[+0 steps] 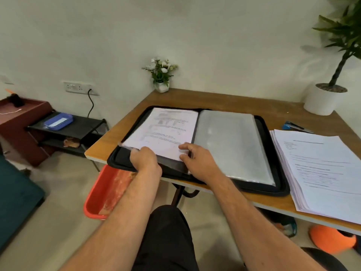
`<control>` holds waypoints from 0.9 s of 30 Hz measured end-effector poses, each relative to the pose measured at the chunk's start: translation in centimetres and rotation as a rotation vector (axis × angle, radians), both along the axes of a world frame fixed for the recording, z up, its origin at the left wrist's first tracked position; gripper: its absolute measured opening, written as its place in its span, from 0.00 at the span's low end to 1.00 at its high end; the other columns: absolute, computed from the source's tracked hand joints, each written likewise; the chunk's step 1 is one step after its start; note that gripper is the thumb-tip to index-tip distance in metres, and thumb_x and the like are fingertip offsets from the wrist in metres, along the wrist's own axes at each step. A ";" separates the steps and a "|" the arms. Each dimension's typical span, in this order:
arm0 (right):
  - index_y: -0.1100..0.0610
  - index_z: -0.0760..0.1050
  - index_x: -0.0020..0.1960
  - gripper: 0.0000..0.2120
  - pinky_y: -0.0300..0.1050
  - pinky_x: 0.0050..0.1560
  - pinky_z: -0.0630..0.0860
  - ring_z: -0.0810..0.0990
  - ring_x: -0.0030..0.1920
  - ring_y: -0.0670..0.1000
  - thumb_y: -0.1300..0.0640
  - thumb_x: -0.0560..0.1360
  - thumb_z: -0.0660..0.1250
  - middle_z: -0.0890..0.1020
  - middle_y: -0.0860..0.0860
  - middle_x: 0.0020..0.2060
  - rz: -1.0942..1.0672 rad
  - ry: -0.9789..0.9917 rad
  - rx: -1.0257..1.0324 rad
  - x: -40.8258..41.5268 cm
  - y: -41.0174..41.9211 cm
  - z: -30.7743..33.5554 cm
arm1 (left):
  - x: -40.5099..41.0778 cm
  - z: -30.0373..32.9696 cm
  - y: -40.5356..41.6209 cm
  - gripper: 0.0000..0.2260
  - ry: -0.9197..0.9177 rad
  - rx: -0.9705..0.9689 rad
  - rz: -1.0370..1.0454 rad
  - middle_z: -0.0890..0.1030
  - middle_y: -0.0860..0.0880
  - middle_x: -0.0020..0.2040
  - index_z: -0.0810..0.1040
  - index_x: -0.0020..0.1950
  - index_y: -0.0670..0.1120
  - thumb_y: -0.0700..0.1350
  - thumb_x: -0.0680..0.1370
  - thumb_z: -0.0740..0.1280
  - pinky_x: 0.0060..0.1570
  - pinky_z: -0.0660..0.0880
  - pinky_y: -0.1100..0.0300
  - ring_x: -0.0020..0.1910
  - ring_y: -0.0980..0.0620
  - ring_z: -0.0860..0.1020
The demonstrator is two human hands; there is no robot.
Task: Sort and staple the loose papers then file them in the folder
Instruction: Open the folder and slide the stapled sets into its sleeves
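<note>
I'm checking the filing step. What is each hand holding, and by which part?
Both hold the printed sheet at its near bottom edge in the open folder: left hand near the left corner, right hand pinching the right corner.
</note>
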State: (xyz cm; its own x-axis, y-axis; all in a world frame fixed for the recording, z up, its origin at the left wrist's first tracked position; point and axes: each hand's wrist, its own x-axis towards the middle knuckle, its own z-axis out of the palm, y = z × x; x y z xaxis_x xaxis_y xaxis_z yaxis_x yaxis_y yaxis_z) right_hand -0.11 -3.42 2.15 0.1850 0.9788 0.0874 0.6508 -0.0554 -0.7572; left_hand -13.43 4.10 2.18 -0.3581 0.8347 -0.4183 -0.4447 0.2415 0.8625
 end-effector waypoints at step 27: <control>0.49 0.81 0.63 0.13 0.30 0.56 0.74 0.80 0.55 0.38 0.59 0.80 0.66 0.83 0.42 0.56 -0.183 0.111 0.199 4.1 -5.5 0.8 | 7.9 0.6 -7.3 0.27 0.879 0.580 -0.699 0.71 0.51 0.76 0.69 0.77 0.49 0.30 0.80 0.58 0.69 0.59 0.68 0.76 0.54 0.67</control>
